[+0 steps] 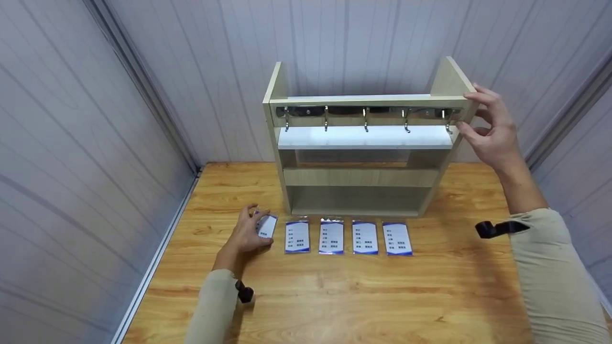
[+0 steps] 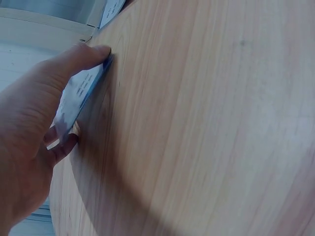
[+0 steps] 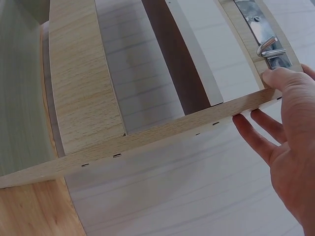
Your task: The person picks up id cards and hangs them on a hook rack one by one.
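My left hand grips a white-and-blue ID badge by its edges, thumb on one end and fingers on the other. In the left wrist view the badge stands tilted over the wooden table, its far part hidden by the hand. My right hand holds the upper right corner of a small wooden shelf. Its thumb lies on the front by the last hook, and its fingers reach around the side panel. A metal hook rail with several hooks runs along the shelf's upper front.
Several more ID badges lie flat in a row on the table, just in front of the shelf's base. Panelled walls rise behind and at both sides. A white board sits below the hooks.
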`<state>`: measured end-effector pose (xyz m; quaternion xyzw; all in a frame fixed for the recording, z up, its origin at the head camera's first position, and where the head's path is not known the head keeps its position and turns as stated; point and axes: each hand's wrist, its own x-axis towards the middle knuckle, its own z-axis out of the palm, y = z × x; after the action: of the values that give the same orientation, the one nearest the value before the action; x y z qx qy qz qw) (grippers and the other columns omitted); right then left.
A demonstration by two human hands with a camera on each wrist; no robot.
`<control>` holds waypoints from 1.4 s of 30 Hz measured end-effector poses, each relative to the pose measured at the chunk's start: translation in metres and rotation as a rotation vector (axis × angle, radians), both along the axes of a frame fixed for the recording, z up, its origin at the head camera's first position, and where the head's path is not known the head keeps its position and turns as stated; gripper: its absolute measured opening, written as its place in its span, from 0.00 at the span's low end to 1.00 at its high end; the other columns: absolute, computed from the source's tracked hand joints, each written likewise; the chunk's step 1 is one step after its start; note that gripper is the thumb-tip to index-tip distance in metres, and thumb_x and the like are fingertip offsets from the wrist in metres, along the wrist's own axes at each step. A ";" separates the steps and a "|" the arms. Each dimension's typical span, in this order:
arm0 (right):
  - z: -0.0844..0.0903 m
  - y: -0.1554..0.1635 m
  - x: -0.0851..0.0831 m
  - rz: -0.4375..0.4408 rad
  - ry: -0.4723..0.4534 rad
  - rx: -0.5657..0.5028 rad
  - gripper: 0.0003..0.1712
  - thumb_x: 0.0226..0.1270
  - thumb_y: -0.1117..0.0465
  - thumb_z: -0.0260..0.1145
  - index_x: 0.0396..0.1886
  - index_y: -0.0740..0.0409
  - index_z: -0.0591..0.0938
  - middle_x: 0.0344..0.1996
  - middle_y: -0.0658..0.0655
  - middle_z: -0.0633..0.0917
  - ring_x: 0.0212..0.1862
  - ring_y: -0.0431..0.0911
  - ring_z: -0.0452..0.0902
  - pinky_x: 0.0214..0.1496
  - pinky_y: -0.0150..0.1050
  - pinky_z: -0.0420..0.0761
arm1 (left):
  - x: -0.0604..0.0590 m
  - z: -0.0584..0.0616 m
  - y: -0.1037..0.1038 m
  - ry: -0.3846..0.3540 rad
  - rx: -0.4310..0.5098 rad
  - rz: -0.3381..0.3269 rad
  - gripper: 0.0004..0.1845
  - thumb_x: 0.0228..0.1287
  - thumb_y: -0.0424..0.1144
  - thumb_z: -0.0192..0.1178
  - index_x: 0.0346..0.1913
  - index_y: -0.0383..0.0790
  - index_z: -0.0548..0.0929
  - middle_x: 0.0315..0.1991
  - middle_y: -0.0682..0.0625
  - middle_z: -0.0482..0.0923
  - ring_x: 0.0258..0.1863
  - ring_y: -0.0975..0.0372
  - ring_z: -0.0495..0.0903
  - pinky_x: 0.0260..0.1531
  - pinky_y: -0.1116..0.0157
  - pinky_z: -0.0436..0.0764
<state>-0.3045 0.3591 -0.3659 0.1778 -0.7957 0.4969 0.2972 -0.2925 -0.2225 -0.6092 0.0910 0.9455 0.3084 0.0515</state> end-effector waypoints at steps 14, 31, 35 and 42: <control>0.001 0.000 -0.004 -0.003 0.008 0.002 0.34 0.73 0.75 0.70 0.77 0.64 0.76 0.86 0.64 0.70 0.60 0.31 0.82 0.45 0.18 0.85 | -0.003 0.002 0.005 -0.044 0.045 0.055 0.54 0.55 0.30 0.79 0.87 0.46 0.69 0.87 0.32 0.51 0.72 0.36 0.74 0.70 0.39 0.81; 0.002 -0.002 -0.004 -0.019 -0.014 -0.002 0.34 0.73 0.74 0.70 0.77 0.62 0.76 0.87 0.61 0.69 0.60 0.31 0.82 0.46 0.19 0.86 | -0.002 0.003 0.007 -0.114 0.061 0.096 0.59 0.58 0.31 0.78 0.92 0.45 0.60 0.85 0.31 0.57 0.71 0.39 0.73 0.76 0.38 0.77; 0.001 -0.001 -0.003 -0.015 -0.021 -0.009 0.34 0.74 0.74 0.70 0.78 0.62 0.76 0.87 0.60 0.69 0.60 0.32 0.82 0.48 0.19 0.87 | -0.002 0.002 0.010 -0.110 0.066 0.081 0.58 0.58 0.31 0.77 0.91 0.41 0.60 0.85 0.30 0.58 0.71 0.39 0.74 0.76 0.39 0.77; -0.001 -0.001 -0.004 -0.012 0.006 0.013 0.33 0.75 0.74 0.69 0.77 0.64 0.75 0.87 0.64 0.68 0.61 0.32 0.82 0.48 0.17 0.85 | -0.005 0.011 0.012 -0.116 0.078 0.099 0.57 0.58 0.30 0.78 0.90 0.42 0.62 0.85 0.31 0.59 0.72 0.39 0.73 0.78 0.38 0.76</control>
<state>-0.3083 0.3583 -0.3666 0.1762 -0.7990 0.4895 0.3016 -0.2976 -0.2109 -0.5984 0.0282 0.9315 0.3521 0.0871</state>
